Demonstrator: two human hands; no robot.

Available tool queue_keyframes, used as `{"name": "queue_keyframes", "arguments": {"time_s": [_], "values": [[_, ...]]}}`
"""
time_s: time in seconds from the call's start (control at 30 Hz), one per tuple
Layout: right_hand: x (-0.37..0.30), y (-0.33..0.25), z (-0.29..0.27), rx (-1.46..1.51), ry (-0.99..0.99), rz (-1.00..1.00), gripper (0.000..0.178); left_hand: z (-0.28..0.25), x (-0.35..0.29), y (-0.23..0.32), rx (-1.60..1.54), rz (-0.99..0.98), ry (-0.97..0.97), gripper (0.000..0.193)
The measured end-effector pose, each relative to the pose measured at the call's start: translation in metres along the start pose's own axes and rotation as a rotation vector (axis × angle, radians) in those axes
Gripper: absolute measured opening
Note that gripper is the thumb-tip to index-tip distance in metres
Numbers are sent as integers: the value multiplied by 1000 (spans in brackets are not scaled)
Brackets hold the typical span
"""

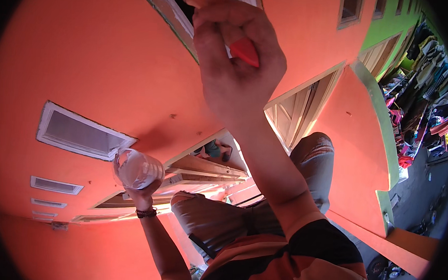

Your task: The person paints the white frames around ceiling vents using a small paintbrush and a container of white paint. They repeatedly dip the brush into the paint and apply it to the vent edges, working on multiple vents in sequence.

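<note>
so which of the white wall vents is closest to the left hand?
The biggest vent, directly beside the left hand and its clear plastic container. The smaller vents are stacked lower down the orange wall, farther away.

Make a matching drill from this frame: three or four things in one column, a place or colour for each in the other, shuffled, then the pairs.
Things:
1. clear plastic cup
2. red brush handle
3. wall
4. wristband

Place or colour:
A. orange, with white-framed vents
B. held in the left hand, low in the picture
C. dark, around the left wrist
D. in the grip of the right hand, raised at the white window frame

Pairs: 1-B, 2-D, 3-A, 4-C
</note>
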State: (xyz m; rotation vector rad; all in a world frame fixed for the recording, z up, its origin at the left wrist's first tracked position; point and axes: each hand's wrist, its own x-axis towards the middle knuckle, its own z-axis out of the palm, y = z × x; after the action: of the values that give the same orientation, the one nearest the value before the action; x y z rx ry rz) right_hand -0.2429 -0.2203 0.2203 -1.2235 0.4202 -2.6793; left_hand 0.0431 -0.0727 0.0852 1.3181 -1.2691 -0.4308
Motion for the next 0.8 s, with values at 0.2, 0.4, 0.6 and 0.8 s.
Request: {"name": "queue_keyframes", "arguments": {"time_s": [0.2, 0.4, 0.6, 0.8], "values": [[15, 15, -4, -95, 81, -255, 15, -1, 0, -2, 39, -8, -21, 118], [10, 21, -10, -72, 152, -196, 19, -1, -7, -8, -46, -96, 14, 120], [8, 15, 5, -12, 106, -137, 21, 6, -1, -4, -87, -29, 24, 120], [-11, 2, 11, 63, 65, -38, 23, 9, -2, -1, -100, -30, 14, 120]]}}
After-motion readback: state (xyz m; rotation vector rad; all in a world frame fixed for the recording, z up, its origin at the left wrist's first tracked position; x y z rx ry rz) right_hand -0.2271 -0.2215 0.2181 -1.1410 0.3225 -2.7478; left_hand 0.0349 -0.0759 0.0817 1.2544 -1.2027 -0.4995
